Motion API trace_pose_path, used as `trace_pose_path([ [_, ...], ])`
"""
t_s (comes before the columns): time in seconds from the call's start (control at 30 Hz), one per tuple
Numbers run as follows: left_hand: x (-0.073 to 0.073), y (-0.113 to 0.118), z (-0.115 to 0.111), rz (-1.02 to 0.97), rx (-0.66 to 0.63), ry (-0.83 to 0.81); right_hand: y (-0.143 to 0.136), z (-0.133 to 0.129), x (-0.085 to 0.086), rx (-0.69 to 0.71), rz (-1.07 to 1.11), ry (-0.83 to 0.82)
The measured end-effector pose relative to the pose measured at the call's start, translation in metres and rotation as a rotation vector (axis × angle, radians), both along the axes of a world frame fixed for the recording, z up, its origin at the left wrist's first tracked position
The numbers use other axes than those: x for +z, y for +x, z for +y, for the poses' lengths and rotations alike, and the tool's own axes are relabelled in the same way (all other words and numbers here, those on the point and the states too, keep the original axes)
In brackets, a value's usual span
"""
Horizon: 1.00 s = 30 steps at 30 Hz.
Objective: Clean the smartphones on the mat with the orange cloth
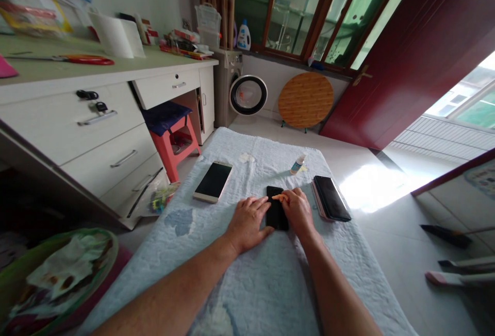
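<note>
A black smartphone (277, 218) lies flat on the light blue quilted cloth (247, 295). My left hand (247, 222) rests along its left edge, fingers stretched out and touching it. My right hand (298, 212) pinches a small orange cloth (280, 198) against the upper part of the screen. Left of my hands is a gold-rimmed smartphone (213, 181) with a dark screen. To the right lies a dark phone (331, 198) on top of something pinkish. A small spray bottle (297, 164) stands beyond my right hand.
On the left is a white desk with drawers (104, 114), with red-handled scissors (88, 60) and a paper roll (116, 36) on top. A red stool (178, 143) stands beneath. A bin (112, 253) is at lower left, a washing machine (226, 86) at the back.
</note>
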<state>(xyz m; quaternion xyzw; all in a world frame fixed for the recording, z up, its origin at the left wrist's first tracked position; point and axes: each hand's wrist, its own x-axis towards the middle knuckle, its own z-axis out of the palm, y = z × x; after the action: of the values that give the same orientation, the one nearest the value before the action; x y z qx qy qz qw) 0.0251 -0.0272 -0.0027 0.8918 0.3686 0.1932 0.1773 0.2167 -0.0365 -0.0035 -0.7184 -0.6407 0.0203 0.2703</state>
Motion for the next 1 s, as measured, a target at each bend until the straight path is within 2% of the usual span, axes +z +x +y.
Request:
trace_pose_path([
  [0.07, 0.001, 0.0, 0.0, -0.025, -0.032, -0.003, -0.007, -0.002, 0.003, 0.055, 0.012, -0.019],
  [0.2, 0.004, 0.0, 0.001, -0.059, -0.059, -0.017, -0.018, -0.014, 0.015, 0.258, 0.034, -0.113],
  [0.4, 0.003, -0.001, 0.001, -0.066, -0.052, -0.027, -0.013, -0.031, 0.031, 0.393, 0.117, -0.235],
  [0.53, 0.004, 0.0, 0.001, -0.072, -0.049, -0.029, -0.011, -0.023, 0.03, 0.362, 0.165, -0.22],
  [0.7, 0.007, 0.0, 0.001, -0.077, -0.06, -0.02, -0.013, 0.006, 0.025, 0.371, 0.134, -0.096],
  [0.87, 0.005, -0.001, 0.002, -0.051, -0.042, -0.026, -0.013, 0.04, 0.021, 0.247, 0.042, -0.076],
  [1.0, 0.004, -0.001, 0.002, -0.048, -0.041, -0.031, -0.015, 0.05, 0.019, 0.197, -0.009, -0.081],
])
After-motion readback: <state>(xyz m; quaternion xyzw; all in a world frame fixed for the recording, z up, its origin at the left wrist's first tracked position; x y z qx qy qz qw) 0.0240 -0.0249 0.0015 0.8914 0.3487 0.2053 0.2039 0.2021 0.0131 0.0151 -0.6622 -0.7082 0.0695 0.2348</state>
